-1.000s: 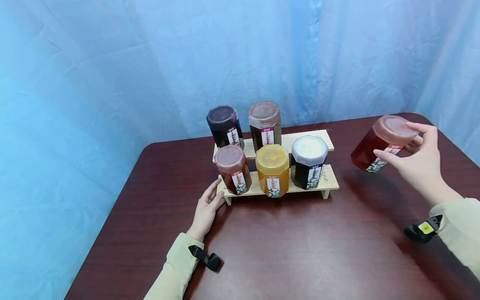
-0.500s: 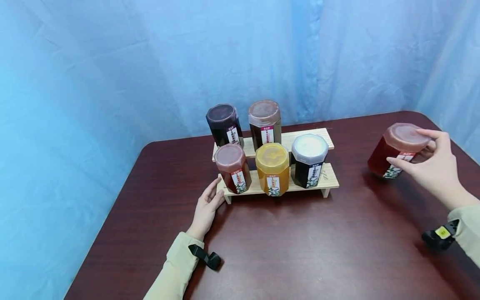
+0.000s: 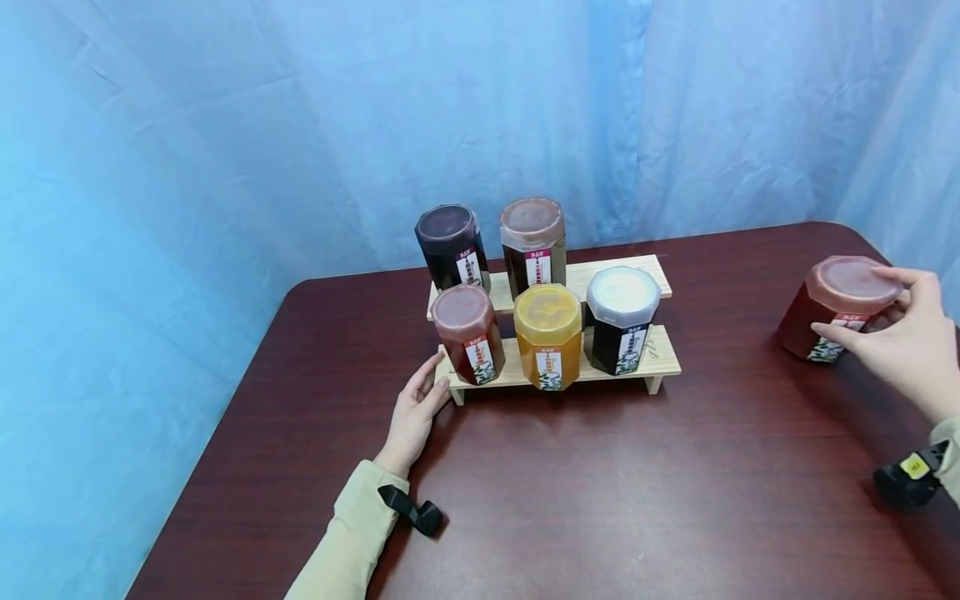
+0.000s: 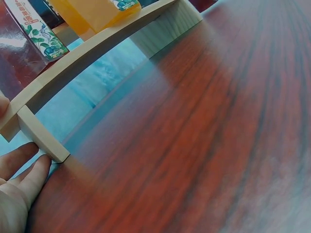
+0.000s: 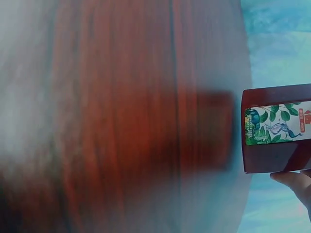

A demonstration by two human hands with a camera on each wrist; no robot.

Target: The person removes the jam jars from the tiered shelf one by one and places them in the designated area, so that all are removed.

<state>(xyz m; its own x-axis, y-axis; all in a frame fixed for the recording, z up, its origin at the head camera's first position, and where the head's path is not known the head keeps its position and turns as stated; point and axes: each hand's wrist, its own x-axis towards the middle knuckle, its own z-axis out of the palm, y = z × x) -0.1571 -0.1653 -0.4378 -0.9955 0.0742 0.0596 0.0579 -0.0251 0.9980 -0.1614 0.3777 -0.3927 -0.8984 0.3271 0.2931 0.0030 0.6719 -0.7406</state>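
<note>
My right hand [image 3: 911, 337] grips a dark red jam jar [image 3: 817, 312] by its upper part, at the right of the table. In the right wrist view the jar's leafy label [image 5: 274, 124] faces the camera, and the base is close over its shadow. My left hand [image 3: 415, 412] holds the left end of a two-tier wooden stand [image 3: 656, 358]; in the left wrist view its fingers [image 4: 36, 174] lie at the stand's leg [image 4: 43, 136]. On the lower tier stand a red jar [image 3: 468, 333], a yellow jar [image 3: 549, 333] and a dark jar with a whitish lid [image 3: 622, 312].
On the upper tier stand a dark purple jar [image 3: 450, 246] and a brown-lidded jar [image 3: 532, 242], at its left and middle. A dark reddish wooden table [image 3: 570, 492] bears the stand. Blue curtains [image 3: 450, 108] hang behind and beside it.
My right hand has carried the red jar to the right and down towards the table, and the jar stands more upright. My left hand has stayed at the stand's end.
</note>
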